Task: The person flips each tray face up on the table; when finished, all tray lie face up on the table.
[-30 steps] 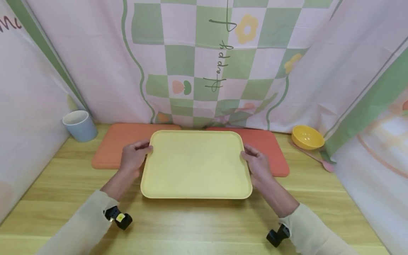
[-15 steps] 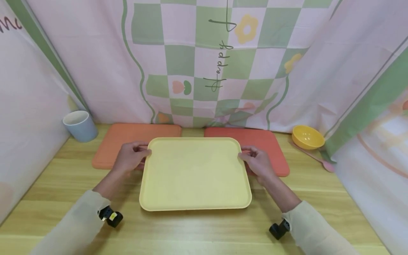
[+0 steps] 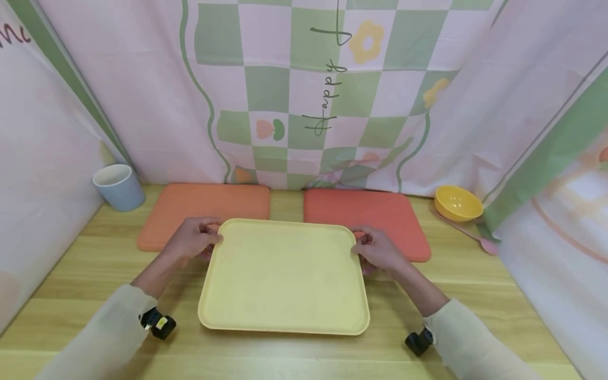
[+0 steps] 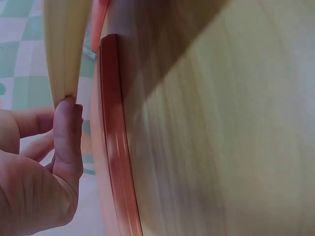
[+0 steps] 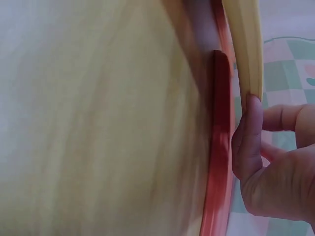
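Observation:
A pale yellow rectangular tray [image 3: 285,279] is held between both hands in the head view, above the wooden table. By its far left corner my left hand [image 3: 192,238] pinches the rim, thumb on top. My right hand [image 3: 380,248] grips the opposite side near the far right corner in the same way. Both wrist views show the tray's edge, at the left [image 4: 66,54] and at the right [image 5: 246,49], raised off the table with the thumb against it. Fingers beneath the tray are partly hidden.
Behind the tray lie an orange mat [image 3: 209,203] on the left and a red mat [image 3: 375,216] on the right. A blue cup [image 3: 119,188] stands at the far left. At the far right sits a yellow bowl [image 3: 458,204], over the handle end of a pink spoon [image 3: 486,246].
Both hands have drawn the tray toward the body, uncovering more of the two mats. The tray has also turned slightly. Cup, bowl and spoon have stayed in place.

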`<state>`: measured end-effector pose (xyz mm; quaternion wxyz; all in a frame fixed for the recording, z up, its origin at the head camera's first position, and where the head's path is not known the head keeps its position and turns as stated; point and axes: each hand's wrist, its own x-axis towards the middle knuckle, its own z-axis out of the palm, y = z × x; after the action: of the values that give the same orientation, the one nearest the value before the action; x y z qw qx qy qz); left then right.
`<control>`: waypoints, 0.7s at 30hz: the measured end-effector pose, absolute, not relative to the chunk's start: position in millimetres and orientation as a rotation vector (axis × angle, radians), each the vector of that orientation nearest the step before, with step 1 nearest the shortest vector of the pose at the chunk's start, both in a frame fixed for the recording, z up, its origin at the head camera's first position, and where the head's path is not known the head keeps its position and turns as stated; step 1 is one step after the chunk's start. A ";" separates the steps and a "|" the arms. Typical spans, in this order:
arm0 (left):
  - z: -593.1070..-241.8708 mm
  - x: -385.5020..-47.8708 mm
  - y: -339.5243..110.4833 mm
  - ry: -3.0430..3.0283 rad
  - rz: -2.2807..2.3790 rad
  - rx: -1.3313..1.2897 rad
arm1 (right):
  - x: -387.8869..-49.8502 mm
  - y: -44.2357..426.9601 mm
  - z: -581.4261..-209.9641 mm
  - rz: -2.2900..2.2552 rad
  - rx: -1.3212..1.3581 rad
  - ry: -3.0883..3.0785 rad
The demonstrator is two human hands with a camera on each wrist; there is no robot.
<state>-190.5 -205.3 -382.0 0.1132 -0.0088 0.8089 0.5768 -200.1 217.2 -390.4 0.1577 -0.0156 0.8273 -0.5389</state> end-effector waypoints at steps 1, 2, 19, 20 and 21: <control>-382.6 -190.1 -205.2 2.375 1.678 -0.021 | -199.4 216.8 -391.5 -1.545 -0.051 2.370; -383.1 -189.6 -205.0 2.379 1.662 -0.018 | -198.8 216.5 -392.8 -1.552 -0.054 2.371; -393.9 -189.6 -207.0 2.368 1.507 -0.019 | -196.2 215.5 -399.5 -1.443 -0.127 2.518; -394.1 -189.6 -207.0 2.363 1.508 -0.019 | -196.0 215.6 -399.7 -1.431 -0.138 2.531; -394.3 -189.5 -207.0 2.359 1.508 -0.019 | -195.8 215.7 -399.9 -1.415 -0.151 2.547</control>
<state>-189.5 -207.0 -394.3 0.1702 -0.0067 0.8303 0.5307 -195.8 215.7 -399.9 0.1118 -0.0514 0.8675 -0.4820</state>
